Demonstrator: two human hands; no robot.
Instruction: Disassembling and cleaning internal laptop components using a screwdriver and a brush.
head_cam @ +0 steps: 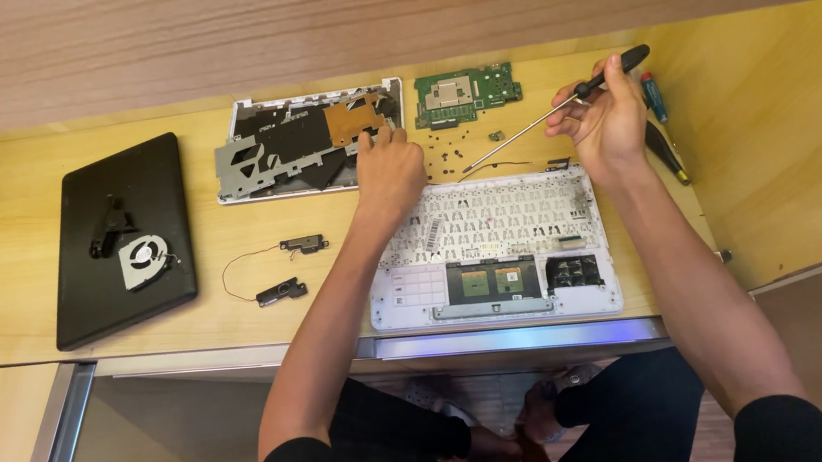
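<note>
Above keyboard shell (493, 243), right hand (606, 122) gripping screwdriver (560, 111) (long-shafted), left hand (387, 168) on bracket (293, 152)

From my seat I see the right hand (605, 120) gripping a long screwdriver (560, 109) by its black handle, shaft angled down toward the desk (12, 259). The left hand (387, 168) rests its fingertips on the metal frame (307, 143) at the back. Just beside that frame lies a green circuit board (467, 94), with small screws (448, 147) scattered in front. A white keyboard shell (494, 253) sits nearest me, between the forearms. Far left, a black cover (120, 239) carries a fan (144, 261); two small speakers (292, 267) lie between.
</note>
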